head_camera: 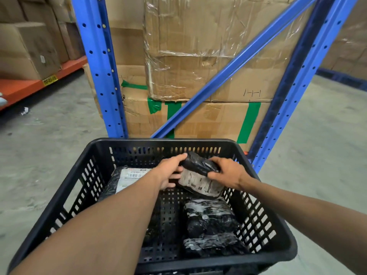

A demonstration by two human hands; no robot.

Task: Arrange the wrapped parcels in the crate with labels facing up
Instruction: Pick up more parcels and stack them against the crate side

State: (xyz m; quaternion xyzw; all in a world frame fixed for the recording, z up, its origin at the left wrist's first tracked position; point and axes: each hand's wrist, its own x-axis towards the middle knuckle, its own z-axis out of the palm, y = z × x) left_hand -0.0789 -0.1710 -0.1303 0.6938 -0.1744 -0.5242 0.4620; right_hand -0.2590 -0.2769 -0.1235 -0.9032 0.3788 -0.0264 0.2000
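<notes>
A black slotted plastic crate (164, 143) stands in front of me. Both hands hold one black wrapped parcel (199, 176) at the crate's far right; its white label faces me. My left hand (170, 171) grips its left end and my right hand (228, 171) grips its top right. Another black parcel (127, 178) lies at the far left with its white barcode label up, partly hidden by my left forearm. Two more black parcels (210, 217), (212, 245) lie along the crate's right side, shiny wrap up, no clear label visible.
A blue steel rack frame (99, 66) with a diagonal brace stands just behind the crate, with large taped cardboard boxes (188, 56) stacked in it. An orange shelf beam (29, 86) with more boxes runs at the left. Grey concrete floor lies on both sides.
</notes>
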